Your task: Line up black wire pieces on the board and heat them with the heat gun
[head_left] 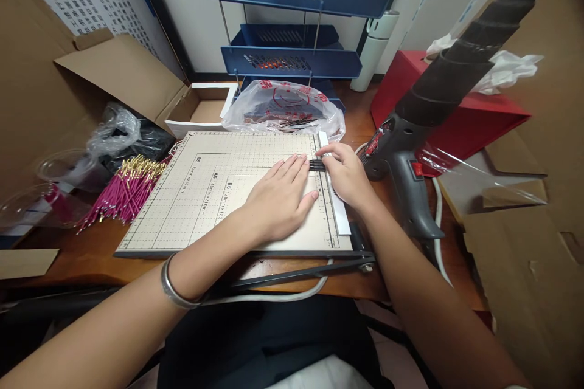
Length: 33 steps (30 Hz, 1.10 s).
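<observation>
My left hand (280,197) lies flat on the cream gridded board of a paper cutter (182,194), fingers stretched toward the right edge. A small bundle of thin black strips (316,165) shows just beyond its fingertips; the rest of them is hidden under the hand. My right hand (347,177) is curled at the board's right edge, its thumb and fingers closed about the other end of the strips. Beneath that hand runs a white strip (340,213) along the edge. The cutter's dark blade arm (296,273) is lowered in front of the board.
Left of the board lies a pile of magenta wires with gold tips (130,191). Behind stand a clear plastic bag (283,103) of black pieces, an open carton (201,106) and a blue rack (292,61). On the right are a heat gun (410,152) and a red tissue box (493,115).
</observation>
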Each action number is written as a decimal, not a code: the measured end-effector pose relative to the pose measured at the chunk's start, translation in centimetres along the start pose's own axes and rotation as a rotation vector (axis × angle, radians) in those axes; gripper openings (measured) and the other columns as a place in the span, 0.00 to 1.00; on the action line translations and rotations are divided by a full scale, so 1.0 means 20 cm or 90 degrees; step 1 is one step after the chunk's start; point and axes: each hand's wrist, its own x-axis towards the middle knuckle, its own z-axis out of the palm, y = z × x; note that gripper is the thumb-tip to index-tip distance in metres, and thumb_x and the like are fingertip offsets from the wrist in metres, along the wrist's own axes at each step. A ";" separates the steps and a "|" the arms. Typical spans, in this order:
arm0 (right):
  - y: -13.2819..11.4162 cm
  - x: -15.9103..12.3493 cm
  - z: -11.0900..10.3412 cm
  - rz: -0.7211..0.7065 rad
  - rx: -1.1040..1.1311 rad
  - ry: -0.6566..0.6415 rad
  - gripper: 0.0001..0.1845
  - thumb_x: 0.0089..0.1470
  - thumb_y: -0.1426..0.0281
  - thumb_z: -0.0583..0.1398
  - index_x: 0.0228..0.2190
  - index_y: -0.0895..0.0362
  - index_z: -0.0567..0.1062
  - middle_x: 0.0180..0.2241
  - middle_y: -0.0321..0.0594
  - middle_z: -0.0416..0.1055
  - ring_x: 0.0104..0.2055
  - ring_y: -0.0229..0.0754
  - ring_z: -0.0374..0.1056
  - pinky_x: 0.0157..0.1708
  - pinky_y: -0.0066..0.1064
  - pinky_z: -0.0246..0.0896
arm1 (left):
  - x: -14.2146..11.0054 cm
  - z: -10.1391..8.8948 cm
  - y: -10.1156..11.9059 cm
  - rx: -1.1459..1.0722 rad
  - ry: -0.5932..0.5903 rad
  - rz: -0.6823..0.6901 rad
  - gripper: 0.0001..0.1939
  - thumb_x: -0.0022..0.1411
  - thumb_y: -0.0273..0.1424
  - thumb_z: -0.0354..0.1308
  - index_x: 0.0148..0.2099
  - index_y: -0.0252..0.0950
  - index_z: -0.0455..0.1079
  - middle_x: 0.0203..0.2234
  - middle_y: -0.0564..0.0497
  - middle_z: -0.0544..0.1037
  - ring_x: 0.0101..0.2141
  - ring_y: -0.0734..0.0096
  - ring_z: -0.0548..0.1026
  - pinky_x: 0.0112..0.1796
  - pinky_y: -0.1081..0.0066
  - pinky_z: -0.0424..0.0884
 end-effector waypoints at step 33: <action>-0.02 0.04 0.03 -0.048 -0.092 0.047 0.06 0.46 0.70 0.67 0.25 0.51 0.73 0.52 0.49 0.73 0.61 0.59 0.69 0.66 0.61 0.61 | 0.00 0.01 0.01 -0.003 0.019 0.009 0.39 0.79 0.45 0.34 0.80 0.23 0.44 0.78 0.38 0.44 0.78 0.56 0.42 0.75 0.55 0.41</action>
